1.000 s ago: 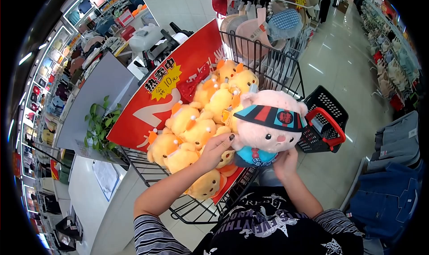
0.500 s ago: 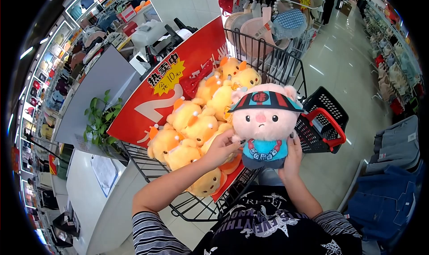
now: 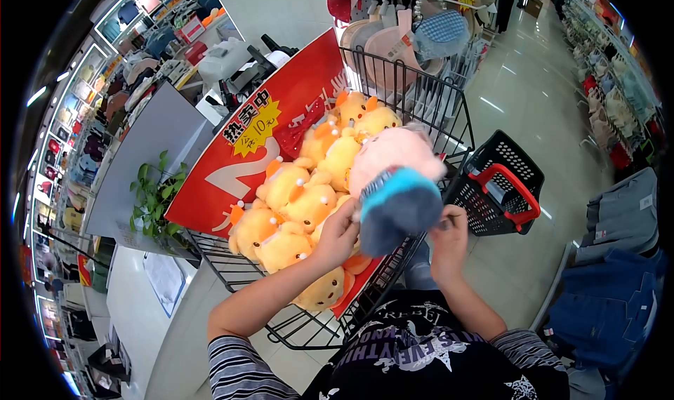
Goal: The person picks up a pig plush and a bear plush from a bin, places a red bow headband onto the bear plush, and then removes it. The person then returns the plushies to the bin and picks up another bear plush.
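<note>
A plush pig [image 3: 400, 196] in a blue top and dark grey bottoms is tipped so that its underside faces me; it is blurred and its face is hidden. My left hand [image 3: 337, 237] grips its left side. On the other side, the curled fingers of my right hand [image 3: 449, 240] hold its edge. Just behind and left of it, yellow plush toys [image 3: 309, 203] with orange parts are heaped in a black wire basket [image 3: 435, 95].
A red sign [image 3: 232, 144] with a yellow price burst backs the wire basket. To the right, a black shopping basket [image 3: 491, 210] with a red handle stands on the floor. A white counter [image 3: 133, 295] and leafy plant [image 3: 156, 196] are left; folded denim clothes [image 3: 597, 295] lie right.
The plush pig has tipped from facing me upright to bottom toward me and shifted slightly left. My right hand has moved a little left and lower, with its fingers curling.
</note>
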`<state>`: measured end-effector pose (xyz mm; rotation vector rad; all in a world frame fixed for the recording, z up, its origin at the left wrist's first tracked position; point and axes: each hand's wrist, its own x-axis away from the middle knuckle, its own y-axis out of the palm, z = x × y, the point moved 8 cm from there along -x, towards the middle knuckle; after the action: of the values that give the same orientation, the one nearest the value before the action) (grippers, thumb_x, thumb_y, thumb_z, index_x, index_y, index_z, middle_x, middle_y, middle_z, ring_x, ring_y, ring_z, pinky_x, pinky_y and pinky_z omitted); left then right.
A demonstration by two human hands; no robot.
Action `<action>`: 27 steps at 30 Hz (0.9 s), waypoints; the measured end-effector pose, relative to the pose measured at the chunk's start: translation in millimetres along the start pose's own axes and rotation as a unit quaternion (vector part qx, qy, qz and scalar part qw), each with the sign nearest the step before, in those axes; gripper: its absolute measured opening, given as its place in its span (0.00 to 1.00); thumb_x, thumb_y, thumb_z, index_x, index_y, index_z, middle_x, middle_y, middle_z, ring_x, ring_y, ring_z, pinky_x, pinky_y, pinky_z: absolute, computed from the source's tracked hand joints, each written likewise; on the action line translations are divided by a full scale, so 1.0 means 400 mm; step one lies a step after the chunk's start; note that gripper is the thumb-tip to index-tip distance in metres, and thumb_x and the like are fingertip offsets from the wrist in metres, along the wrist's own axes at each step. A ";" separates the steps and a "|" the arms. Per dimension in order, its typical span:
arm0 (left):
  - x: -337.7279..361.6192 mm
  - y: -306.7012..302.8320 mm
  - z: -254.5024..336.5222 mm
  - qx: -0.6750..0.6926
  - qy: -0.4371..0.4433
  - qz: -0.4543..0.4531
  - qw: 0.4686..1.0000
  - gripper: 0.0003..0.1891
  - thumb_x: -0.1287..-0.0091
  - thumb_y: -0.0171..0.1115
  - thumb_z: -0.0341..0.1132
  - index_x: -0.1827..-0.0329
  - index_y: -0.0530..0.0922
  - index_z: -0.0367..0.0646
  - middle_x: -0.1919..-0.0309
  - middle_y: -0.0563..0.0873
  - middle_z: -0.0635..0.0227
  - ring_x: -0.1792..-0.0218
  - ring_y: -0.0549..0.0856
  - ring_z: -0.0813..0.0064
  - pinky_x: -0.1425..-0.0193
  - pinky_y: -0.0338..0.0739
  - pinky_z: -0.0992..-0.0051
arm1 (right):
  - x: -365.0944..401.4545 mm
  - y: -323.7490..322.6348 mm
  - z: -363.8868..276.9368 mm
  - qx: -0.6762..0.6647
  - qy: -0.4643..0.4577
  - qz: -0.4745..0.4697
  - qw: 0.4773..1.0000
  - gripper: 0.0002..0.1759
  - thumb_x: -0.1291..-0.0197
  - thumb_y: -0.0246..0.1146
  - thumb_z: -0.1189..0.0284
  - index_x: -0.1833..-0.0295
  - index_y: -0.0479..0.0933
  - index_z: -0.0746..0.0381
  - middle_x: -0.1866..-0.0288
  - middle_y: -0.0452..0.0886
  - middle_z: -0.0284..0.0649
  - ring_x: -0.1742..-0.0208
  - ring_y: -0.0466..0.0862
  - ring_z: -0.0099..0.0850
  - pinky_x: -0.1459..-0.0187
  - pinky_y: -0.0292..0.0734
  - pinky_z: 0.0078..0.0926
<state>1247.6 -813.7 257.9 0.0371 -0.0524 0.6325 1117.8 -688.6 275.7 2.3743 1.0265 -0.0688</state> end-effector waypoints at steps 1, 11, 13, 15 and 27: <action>0.004 -0.003 0.037 -0.079 0.071 0.023 0.994 0.06 0.37 0.44 0.23 0.60 0.68 0.42 0.71 0.76 0.71 0.66 0.75 0.82 0.62 0.70 0.80 | 0.004 0.027 0.001 0.027 0.028 -0.028 0.999 0.19 0.41 0.52 0.57 0.53 0.61 0.60 0.55 0.68 0.37 0.56 0.73 0.29 0.51 0.69 0.30; 0.021 -0.006 0.071 -0.312 0.110 0.063 0.942 0.10 0.40 0.47 0.24 0.58 0.72 0.45 0.74 0.78 0.56 0.70 0.80 0.60 0.67 0.72 0.70 | 0.029 -0.047 0.157 -0.168 0.357 -0.020 0.919 0.25 0.46 0.55 0.65 0.42 0.62 0.58 0.48 0.71 0.38 0.49 0.73 0.33 0.49 0.69 0.39; 0.016 -0.002 0.078 -0.322 0.114 0.051 0.938 0.10 0.40 0.47 0.25 0.58 0.72 0.45 0.74 0.78 0.57 0.69 0.80 0.60 0.66 0.72 0.70 | 0.026 -0.028 0.126 -0.148 0.361 -0.032 0.920 0.27 0.50 0.57 0.74 0.41 0.62 0.60 0.49 0.72 0.38 0.49 0.73 0.32 0.48 0.70 0.35; 0.013 -0.006 0.093 -0.308 0.149 0.053 0.938 0.08 0.40 0.49 0.27 0.58 0.72 0.43 0.71 0.79 0.57 0.67 0.81 0.64 0.63 0.73 0.72 | 0.024 -0.019 0.130 -0.166 0.339 -0.067 0.924 0.31 0.54 0.59 0.79 0.41 0.61 0.63 0.50 0.73 0.38 0.49 0.73 0.31 0.48 0.69 0.31; -0.021 -0.039 0.007 0.254 -0.096 0.031 0.962 0.18 0.32 0.41 0.43 0.45 0.62 0.42 0.56 0.77 0.60 0.52 0.77 0.68 0.47 0.72 0.68 | 0.020 -0.022 0.147 -0.181 0.276 -0.054 0.942 0.44 0.63 0.61 0.86 0.36 0.52 0.62 0.46 0.67 0.38 0.45 0.70 0.31 0.44 0.65 0.29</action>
<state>1249.9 -831.4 259.7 0.5956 -0.0772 0.6905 1126.9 -708.1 219.7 2.0299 1.2869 0.7222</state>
